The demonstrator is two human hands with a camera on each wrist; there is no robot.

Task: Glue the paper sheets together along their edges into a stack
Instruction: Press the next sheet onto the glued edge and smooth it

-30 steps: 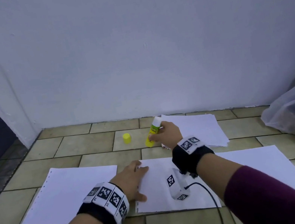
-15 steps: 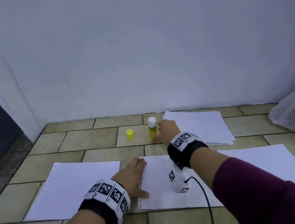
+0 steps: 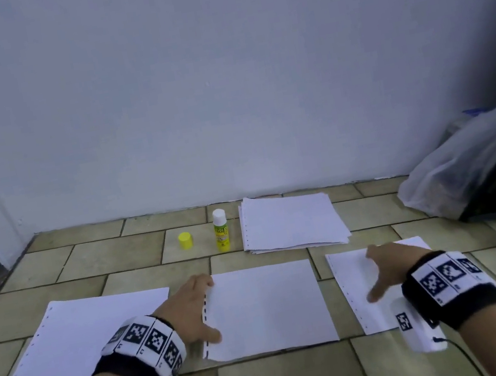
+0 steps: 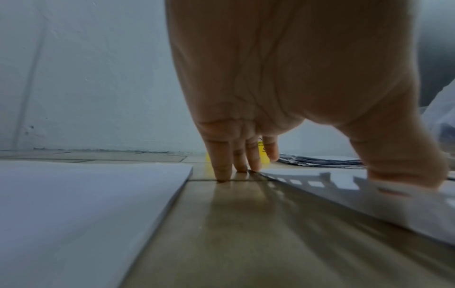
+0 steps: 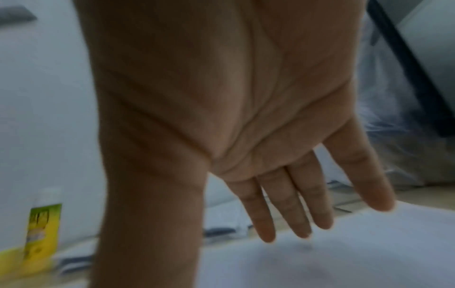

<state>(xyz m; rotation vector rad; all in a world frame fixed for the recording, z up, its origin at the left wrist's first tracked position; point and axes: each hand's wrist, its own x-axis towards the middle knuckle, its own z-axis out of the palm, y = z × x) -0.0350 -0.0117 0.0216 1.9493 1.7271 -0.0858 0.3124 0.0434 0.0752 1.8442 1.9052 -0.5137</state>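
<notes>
right hand (image 3: 387,269) left the glue stick (image 3: 221,230), upper centre, now flat, fingers spread over right sheet (image 3: 352,282). left hand (image 3: 192,310) holds middle sheet (image 3: 264,309) edge, thumb on top. risk: uncapped glue dries, sheets land skewed.

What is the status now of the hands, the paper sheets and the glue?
Left hand pinches middle sheet's punched edge. Right hand open over right sheet. Glue stick upright, uncapped, cap beside it. Nothing in the way.
</notes>
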